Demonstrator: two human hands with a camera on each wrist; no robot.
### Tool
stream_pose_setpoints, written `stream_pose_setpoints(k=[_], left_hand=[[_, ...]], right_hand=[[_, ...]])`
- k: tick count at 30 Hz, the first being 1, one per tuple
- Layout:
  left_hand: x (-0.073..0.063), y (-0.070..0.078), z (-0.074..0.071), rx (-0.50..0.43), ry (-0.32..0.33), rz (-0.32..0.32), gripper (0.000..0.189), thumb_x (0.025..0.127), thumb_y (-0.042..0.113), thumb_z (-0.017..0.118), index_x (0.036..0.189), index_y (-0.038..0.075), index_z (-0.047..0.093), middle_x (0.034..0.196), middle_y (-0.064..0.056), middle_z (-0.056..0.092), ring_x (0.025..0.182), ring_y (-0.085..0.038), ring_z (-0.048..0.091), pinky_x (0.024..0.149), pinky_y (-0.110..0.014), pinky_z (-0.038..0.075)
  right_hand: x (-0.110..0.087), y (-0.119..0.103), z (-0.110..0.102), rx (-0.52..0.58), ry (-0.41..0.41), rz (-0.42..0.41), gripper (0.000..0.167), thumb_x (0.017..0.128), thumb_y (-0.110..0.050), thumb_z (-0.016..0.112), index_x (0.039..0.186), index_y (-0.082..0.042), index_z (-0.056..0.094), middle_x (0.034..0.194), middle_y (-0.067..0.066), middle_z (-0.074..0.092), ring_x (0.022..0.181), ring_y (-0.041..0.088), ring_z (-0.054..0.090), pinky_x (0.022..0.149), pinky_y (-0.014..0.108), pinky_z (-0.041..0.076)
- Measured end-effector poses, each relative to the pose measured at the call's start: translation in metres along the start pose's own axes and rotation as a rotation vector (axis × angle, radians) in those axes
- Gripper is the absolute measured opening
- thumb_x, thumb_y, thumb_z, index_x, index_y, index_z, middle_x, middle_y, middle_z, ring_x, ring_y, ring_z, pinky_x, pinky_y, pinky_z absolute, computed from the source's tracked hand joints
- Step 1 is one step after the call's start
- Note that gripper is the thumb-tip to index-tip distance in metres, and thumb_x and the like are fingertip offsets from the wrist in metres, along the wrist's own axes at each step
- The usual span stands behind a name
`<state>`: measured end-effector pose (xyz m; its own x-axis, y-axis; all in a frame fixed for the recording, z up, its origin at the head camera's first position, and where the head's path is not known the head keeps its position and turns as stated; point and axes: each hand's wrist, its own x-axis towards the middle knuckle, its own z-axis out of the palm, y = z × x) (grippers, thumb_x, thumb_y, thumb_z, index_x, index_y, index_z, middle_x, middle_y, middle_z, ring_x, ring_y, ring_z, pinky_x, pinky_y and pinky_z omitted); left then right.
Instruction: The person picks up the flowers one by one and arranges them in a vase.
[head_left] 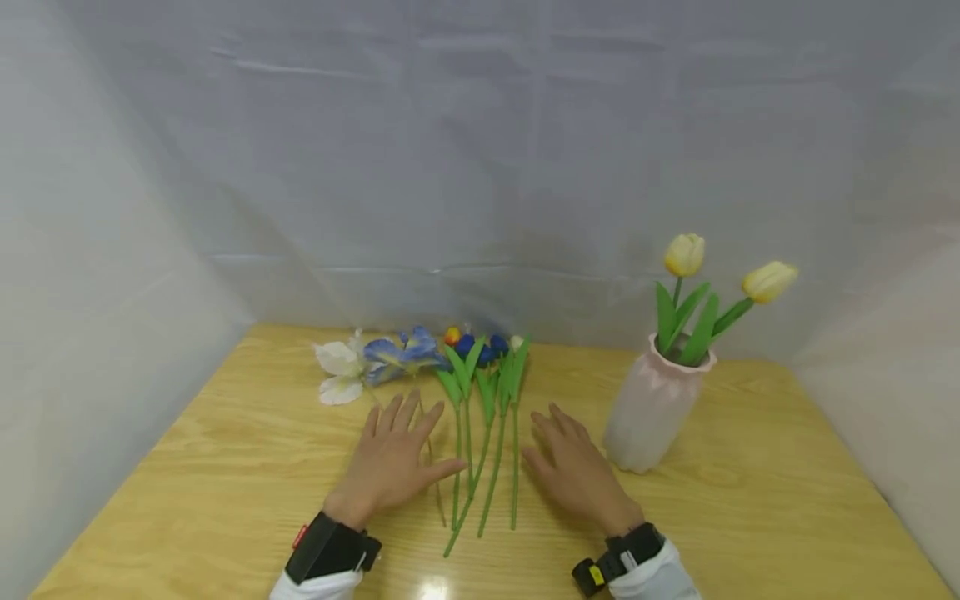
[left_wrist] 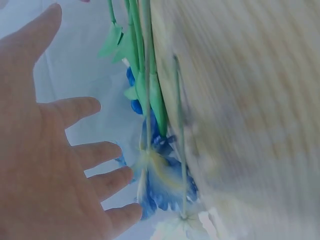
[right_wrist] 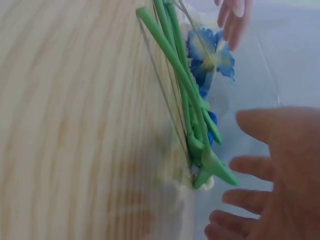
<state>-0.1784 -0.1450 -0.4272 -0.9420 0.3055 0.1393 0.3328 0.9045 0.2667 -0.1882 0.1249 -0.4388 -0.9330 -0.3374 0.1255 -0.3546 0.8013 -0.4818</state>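
Observation:
My left hand [head_left: 393,458] is spread flat over the stems of a blue iris [head_left: 408,354] and a white flower [head_left: 341,371], holding nothing. On the other side of the green tulip stems [head_left: 495,467], my right hand [head_left: 576,471] hovers with its fingers extended and nothing in its grasp. The tulips between the hands have blue heads [head_left: 486,354], an orange-yellow head [head_left: 452,336] and a white head [head_left: 516,342], all pointing away from me. The left wrist view shows the blue iris [left_wrist: 165,175] beyond the fingertips. Green leaves [right_wrist: 212,167] lie close by the fingers in the right wrist view.
A pale pink-white vase [head_left: 652,408] stands at the right on the wooden table [head_left: 225,475]. Two cream-yellow tulips [head_left: 685,255] rise out of it, one leaning right. A grey sheet [head_left: 480,167] hangs behind the table, with white sheeting at both sides.

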Motion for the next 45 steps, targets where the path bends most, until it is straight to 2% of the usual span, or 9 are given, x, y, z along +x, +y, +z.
stream_pose_setpoints(k=[4,11,22,27,29,32,37,40,45], left_hand=[[-0.002,-0.005,-0.001,-0.018,-0.018,0.004,0.086,0.084,0.072,0.049,0.148,0.015,0.039,0.153,-0.022,0.022,0.139,-0.043,0.017,0.111,-0.061,0.009],[-0.004,-0.009,0.001,-0.018,-0.013,-0.004,0.085,0.084,0.071,0.049,0.147,0.015,0.039,0.153,-0.022,0.022,0.140,-0.043,0.017,0.111,-0.061,0.008],[0.012,-0.007,-0.001,0.014,-0.012,0.004,0.085,0.085,0.071,0.048,0.147,0.014,0.039,0.152,-0.023,0.023,0.138,-0.043,0.020,0.111,-0.059,0.012],[0.016,-0.006,-0.001,0.023,-0.024,0.011,0.084,0.085,0.071,0.048,0.147,0.014,0.040,0.152,-0.024,0.023,0.138,-0.043,0.020,0.111,-0.059,0.012],[0.016,-0.006,-0.002,0.025,-0.021,0.009,0.083,0.085,0.069,0.049,0.147,0.014,0.040,0.152,-0.023,0.023,0.139,-0.042,0.020,0.111,-0.059,0.011],[0.017,-0.005,-0.002,0.022,-0.013,0.017,0.083,0.086,0.069,0.050,0.146,0.013,0.041,0.152,-0.023,0.023,0.139,-0.042,0.019,0.111,-0.058,0.011],[0.019,-0.005,-0.001,0.028,-0.018,0.032,0.084,0.086,0.071,0.047,0.146,0.013,0.041,0.153,-0.023,0.021,0.139,-0.042,0.018,0.111,-0.058,0.012],[0.019,-0.006,0.001,0.021,-0.011,0.026,0.084,0.085,0.071,0.047,0.146,0.013,0.041,0.153,-0.023,0.022,0.139,-0.042,0.018,0.112,-0.058,0.012],[0.018,-0.006,0.004,0.013,-0.014,0.018,0.084,0.085,0.071,0.048,0.146,0.014,0.041,0.153,-0.023,0.020,0.139,-0.042,0.017,0.112,-0.057,0.011]], right_hand=[[0.006,-0.003,0.003,0.035,0.044,0.049,0.053,0.100,-0.036,0.049,0.142,-0.005,0.044,0.149,0.021,0.032,0.133,0.040,0.033,0.105,0.056,0.031],[0.015,-0.007,0.007,0.041,0.052,0.097,0.052,0.100,-0.039,0.048,0.141,-0.007,0.046,0.148,0.018,0.034,0.133,0.037,0.035,0.101,0.058,0.035],[0.037,-0.010,0.014,0.035,0.093,0.088,0.048,0.098,-0.034,0.052,0.132,0.000,0.052,0.137,0.022,0.046,0.124,0.040,0.045,0.099,0.054,0.040],[0.044,-0.009,0.014,0.026,0.100,0.125,0.048,0.098,-0.035,0.053,0.129,0.001,0.055,0.131,0.021,0.052,0.118,0.038,0.050,0.094,0.052,0.044],[0.048,-0.010,0.015,0.031,0.107,0.152,0.046,0.098,-0.036,0.053,0.126,0.000,0.057,0.124,0.018,0.057,0.111,0.034,0.055,0.088,0.050,0.048],[0.053,-0.011,0.016,0.053,0.097,0.193,0.038,0.097,-0.035,0.054,0.113,-0.002,0.065,0.103,0.009,0.064,0.090,0.024,0.062,0.073,0.043,0.053],[0.060,-0.010,0.018,0.079,0.048,0.235,0.030,0.097,-0.032,0.057,0.092,-0.007,0.074,0.070,-0.004,0.060,0.060,0.012,0.054,0.052,0.031,0.045],[0.061,-0.009,0.020,0.117,0.043,0.242,0.028,0.096,-0.028,0.059,0.090,-0.006,0.075,0.065,-0.004,0.058,0.056,0.012,0.051,0.049,0.028,0.042],[0.062,-0.006,0.023,0.197,0.046,0.261,0.026,0.095,-0.024,0.060,0.091,-0.003,0.074,0.069,-0.003,0.060,0.059,0.012,0.052,0.052,0.026,0.043]])
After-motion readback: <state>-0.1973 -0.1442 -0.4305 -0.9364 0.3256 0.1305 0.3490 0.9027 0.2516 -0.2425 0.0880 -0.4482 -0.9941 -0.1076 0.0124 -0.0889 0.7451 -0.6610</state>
